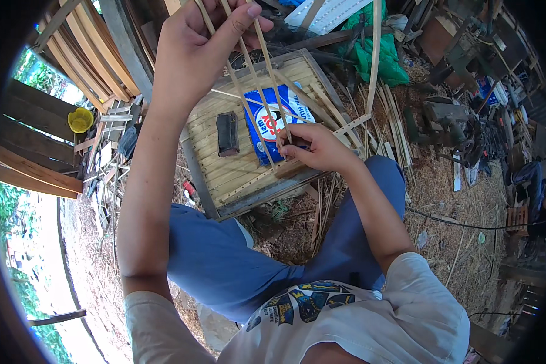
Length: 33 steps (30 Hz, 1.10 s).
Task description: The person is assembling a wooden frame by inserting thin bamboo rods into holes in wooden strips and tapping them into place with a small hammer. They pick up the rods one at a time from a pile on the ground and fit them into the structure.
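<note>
Three thin wooden strips point(247, 69) slant down between my two hands. Near the top of the view, my left hand point(197, 51) is closed around their upper part, with the strips passing between its fingers and thumb. Lower down, my right hand point(318, 147) pinches the strips near their lower ends. Behind them a blue plastic packet point(267, 100) with red and white print lies on a low slatted wooden table point(207, 177). A dark rectangular block point(227, 134) sits on the slats to the left of the packet.
More loose strips point(321, 109) lie across the table's right side; a strip with small holes point(353, 124) projects past its edge. Green plastic point(382, 60) is heaped behind. A yellow container point(80, 120) stands far left. Wood scraps and a black cable point(467, 225) lie on the ground.
</note>
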Each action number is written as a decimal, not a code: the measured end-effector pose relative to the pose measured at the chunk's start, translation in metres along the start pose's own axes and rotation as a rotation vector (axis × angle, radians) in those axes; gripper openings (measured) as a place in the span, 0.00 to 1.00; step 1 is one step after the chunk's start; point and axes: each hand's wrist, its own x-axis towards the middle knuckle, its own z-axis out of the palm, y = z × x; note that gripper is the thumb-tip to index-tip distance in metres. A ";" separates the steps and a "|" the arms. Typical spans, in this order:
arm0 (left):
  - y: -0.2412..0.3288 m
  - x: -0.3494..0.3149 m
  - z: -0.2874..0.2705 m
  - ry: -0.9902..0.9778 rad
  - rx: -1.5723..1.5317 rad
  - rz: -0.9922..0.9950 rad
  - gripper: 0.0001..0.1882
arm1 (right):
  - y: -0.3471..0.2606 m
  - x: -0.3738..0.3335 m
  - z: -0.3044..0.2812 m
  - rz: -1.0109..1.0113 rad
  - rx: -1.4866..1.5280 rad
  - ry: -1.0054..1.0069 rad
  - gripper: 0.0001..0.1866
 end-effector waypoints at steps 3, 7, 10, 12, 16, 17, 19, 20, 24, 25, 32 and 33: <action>0.026 -0.002 0.014 0.048 -0.009 -0.155 0.08 | 0.006 -0.004 0.002 0.001 -0.003 0.038 0.10; 0.045 -0.002 0.019 0.016 0.042 -0.143 0.09 | 0.014 -0.004 0.004 -0.045 0.095 0.047 0.10; 0.043 -0.002 0.018 0.030 0.013 -0.187 0.09 | 0.017 -0.003 0.005 -0.079 0.115 0.047 0.11; 0.035 -0.003 0.017 0.065 -0.017 -0.203 0.09 | 0.015 -0.002 0.006 -0.036 0.072 0.068 0.10; 0.046 -0.004 0.020 0.048 0.009 -0.208 0.08 | 0.013 -0.005 0.003 -0.038 0.020 0.063 0.08; 0.044 -0.005 0.018 0.027 0.002 -0.168 0.08 | 0.011 -0.005 0.005 -0.054 0.063 0.075 0.07; 0.043 -0.006 0.018 0.006 -0.004 -0.130 0.08 | 0.011 -0.005 0.005 -0.069 0.106 0.086 0.07; 0.043 -0.005 0.019 0.019 -0.010 -0.156 0.08 | 0.013 -0.005 0.004 -0.064 0.089 0.077 0.07; 0.042 -0.004 0.021 0.042 -0.052 -0.198 0.08 | 0.014 -0.005 0.004 -0.063 0.118 0.056 0.07; 0.039 -0.004 0.020 0.041 -0.051 -0.198 0.08 | 0.014 -0.004 0.004 -0.063 0.118 0.057 0.07; 0.012 -0.002 0.013 0.014 -0.022 -0.043 0.14 | 0.015 -0.001 0.003 -0.066 0.065 0.045 0.08; 0.015 -0.002 0.013 0.026 -0.013 -0.068 0.14 | 0.014 -0.001 0.004 -0.063 0.072 0.042 0.08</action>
